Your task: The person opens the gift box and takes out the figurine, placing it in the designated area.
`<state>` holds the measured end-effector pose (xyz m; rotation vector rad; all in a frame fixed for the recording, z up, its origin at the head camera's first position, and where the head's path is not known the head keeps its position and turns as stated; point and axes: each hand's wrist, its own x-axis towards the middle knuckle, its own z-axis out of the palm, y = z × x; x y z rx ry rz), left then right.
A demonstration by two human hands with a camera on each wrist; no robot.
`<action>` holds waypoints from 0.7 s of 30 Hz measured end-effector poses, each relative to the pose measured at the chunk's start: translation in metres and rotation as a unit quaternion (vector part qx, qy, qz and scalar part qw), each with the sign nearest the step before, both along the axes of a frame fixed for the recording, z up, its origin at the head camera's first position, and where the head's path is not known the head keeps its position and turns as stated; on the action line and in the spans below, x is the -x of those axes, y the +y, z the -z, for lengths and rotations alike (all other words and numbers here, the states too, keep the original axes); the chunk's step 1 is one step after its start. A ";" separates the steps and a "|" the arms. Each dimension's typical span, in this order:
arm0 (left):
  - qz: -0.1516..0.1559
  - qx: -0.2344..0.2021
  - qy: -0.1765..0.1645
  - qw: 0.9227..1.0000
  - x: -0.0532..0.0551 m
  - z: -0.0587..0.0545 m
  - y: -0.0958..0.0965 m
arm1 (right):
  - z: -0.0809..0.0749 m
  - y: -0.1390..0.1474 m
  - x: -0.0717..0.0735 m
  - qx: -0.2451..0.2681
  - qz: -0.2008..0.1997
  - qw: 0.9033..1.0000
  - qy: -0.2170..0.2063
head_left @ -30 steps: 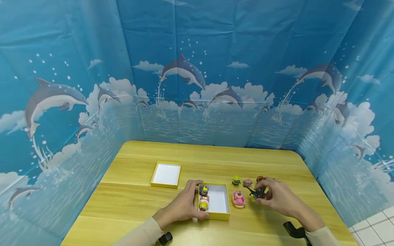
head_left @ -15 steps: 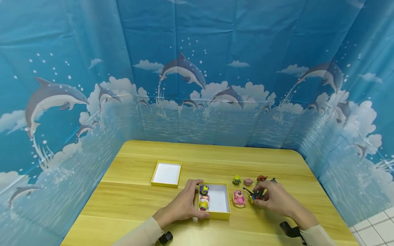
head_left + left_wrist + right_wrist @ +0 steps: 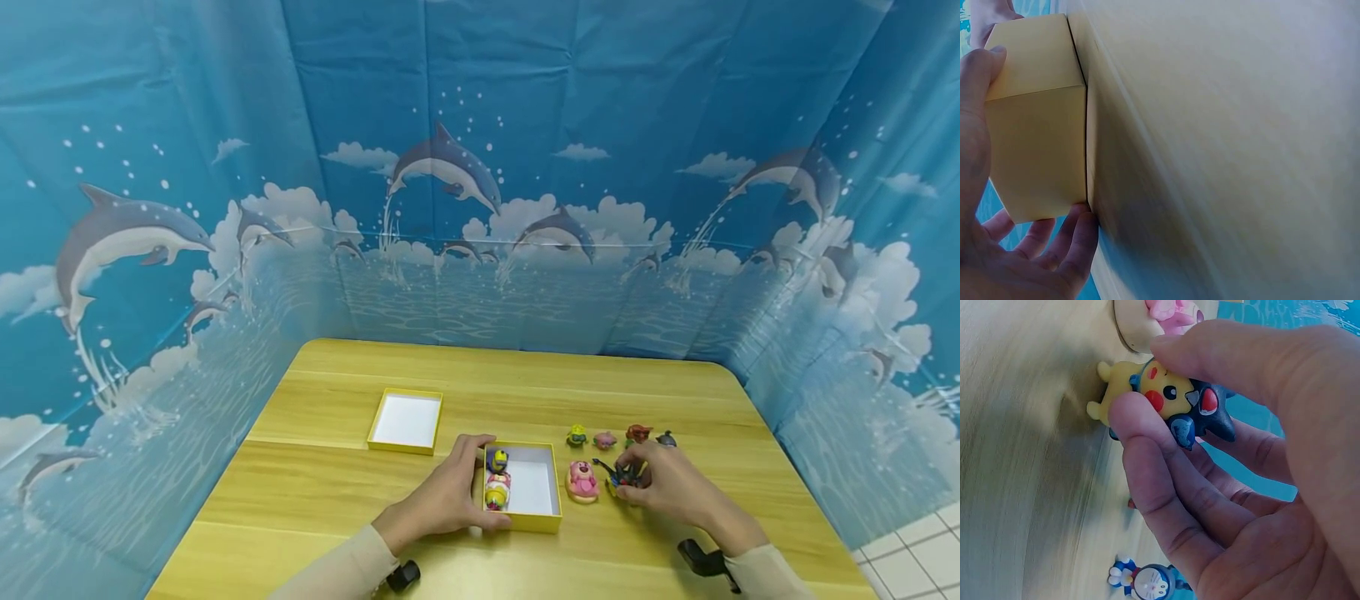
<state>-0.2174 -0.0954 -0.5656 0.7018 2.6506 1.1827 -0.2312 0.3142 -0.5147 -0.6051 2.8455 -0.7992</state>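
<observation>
My left hand (image 3: 438,493) grips the left side of a shallow yellow box (image 3: 537,523), thumb at the near side and fingers at the far side. The box has a white inside and stands on the table. Along its left wall lie a purple-and-yellow figurine (image 3: 498,461) and a pink-and-yellow figurine (image 3: 497,493). Right of the box, my right hand (image 3: 678,490) pinches a Pikachu figurine (image 3: 1166,394) with a dark hood between thumb and fingers. The figurine is upright, its feet close over the table. A pink bear figurine (image 3: 582,482) lies between it and the box.
Behind my right hand stand a green-yellow figurine (image 3: 576,435), a pink one (image 3: 604,441), a red-brown one (image 3: 638,433) and a grey one (image 3: 666,439). A blue-and-white cat figurine (image 3: 1150,582) shows in the right wrist view. The box lid (image 3: 406,421) lies at the back left.
My right hand has shifted slightly left with the Pikachu figurine, uncovering the grey figurine behind it. My left hand stays on the box.
</observation>
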 end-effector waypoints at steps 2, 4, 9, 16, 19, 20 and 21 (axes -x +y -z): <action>0.001 0.001 -0.001 1.000 0.000 0.000 0.000 | 0.001 -0.001 0.001 -0.002 0.006 1.000 -0.001; 0.000 0.000 -0.003 1.000 0.000 0.000 0.000 | 0.002 -0.002 0.002 -0.005 0.010 1.000 -0.001; 0.000 -0.001 -0.004 1.000 0.000 -0.001 0.000 | 0.003 -0.004 0.001 -0.009 0.015 1.000 0.004; 0.000 -0.002 -0.008 1.000 -0.001 0.001 0.000 | 0.003 -0.001 -0.001 0.002 0.002 1.000 -0.003; 0.000 -0.006 -0.009 1.000 0.000 0.001 0.000 | 0.003 0.000 -0.001 0.007 -0.003 1.000 -0.001; 0.000 -0.007 -0.010 1.000 0.000 0.000 0.000 | 0.003 0.000 -0.001 0.008 -0.002 1.000 0.000; -0.001 -0.008 -0.010 1.000 0.000 0.000 0.000 | 0.002 0.000 -0.001 0.007 -0.003 1.000 0.003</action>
